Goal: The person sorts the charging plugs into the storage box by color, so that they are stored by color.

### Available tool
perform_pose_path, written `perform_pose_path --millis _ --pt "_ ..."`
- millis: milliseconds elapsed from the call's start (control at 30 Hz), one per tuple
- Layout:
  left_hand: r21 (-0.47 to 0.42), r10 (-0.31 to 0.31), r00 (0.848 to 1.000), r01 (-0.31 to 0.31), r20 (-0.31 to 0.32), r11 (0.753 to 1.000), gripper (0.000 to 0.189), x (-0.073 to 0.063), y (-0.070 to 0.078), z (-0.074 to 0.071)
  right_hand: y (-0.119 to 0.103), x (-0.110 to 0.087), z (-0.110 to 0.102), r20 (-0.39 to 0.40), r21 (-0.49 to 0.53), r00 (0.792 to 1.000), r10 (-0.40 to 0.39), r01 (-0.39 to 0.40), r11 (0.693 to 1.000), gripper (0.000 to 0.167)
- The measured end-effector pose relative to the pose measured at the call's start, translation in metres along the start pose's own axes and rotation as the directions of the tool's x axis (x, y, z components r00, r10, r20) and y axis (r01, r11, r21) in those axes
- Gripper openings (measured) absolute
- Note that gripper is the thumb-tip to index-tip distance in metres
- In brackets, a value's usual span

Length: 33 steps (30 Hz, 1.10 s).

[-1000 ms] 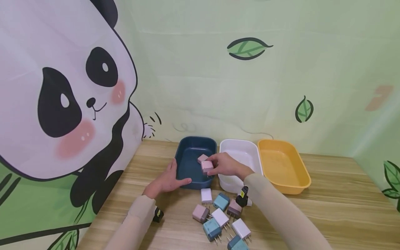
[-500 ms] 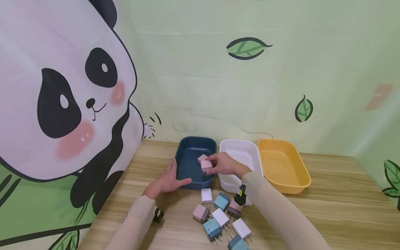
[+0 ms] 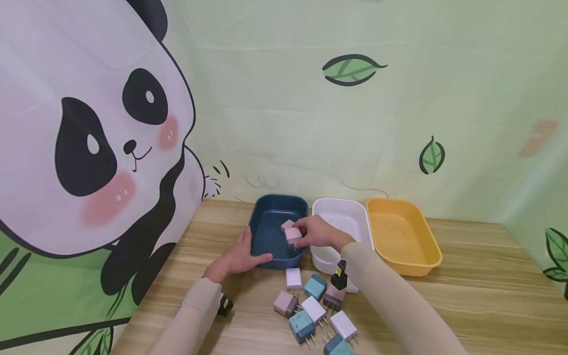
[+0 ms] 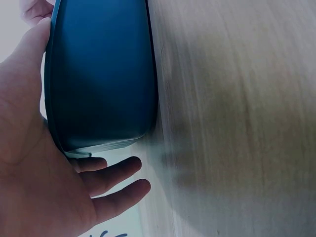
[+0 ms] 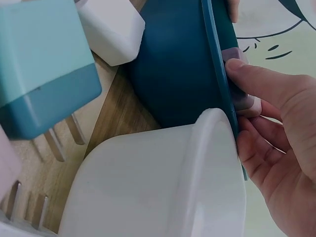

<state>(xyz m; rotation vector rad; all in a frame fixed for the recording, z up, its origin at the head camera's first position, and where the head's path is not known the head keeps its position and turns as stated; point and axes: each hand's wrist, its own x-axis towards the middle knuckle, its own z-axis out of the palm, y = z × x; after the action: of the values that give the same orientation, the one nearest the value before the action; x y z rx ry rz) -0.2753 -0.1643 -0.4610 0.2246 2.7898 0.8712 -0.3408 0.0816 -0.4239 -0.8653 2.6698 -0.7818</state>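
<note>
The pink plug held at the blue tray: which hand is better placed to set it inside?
Probably the right hand: it pinches the pink plug at the right wall of the dark blue tray. The left hand holds no plug and touches the tray's near left corner.

Smooth plastic trays [image 3: 266, 236], wood-grained table [image 3: 492, 281]
</note>
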Motion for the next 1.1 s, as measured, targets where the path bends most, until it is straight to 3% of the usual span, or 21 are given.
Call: perform_pose_path --millis 767,1100 --pt "-0.005 0.001 1.0 -0.001 0.004 1.0 0.113 0.001 0.0 0.002 0.009 0.003 0.0 -0.023 -0.027 0.999 -0.05 0.049 0.998 0.051" --pt "-0.003 0.009 1.0 -0.009 0.0 1.0 0.113 0.001 0.0 0.001 0.014 -0.008 -0.011 -0.058 0.066 0.996 -0.068 0.072 0.995 0.045"
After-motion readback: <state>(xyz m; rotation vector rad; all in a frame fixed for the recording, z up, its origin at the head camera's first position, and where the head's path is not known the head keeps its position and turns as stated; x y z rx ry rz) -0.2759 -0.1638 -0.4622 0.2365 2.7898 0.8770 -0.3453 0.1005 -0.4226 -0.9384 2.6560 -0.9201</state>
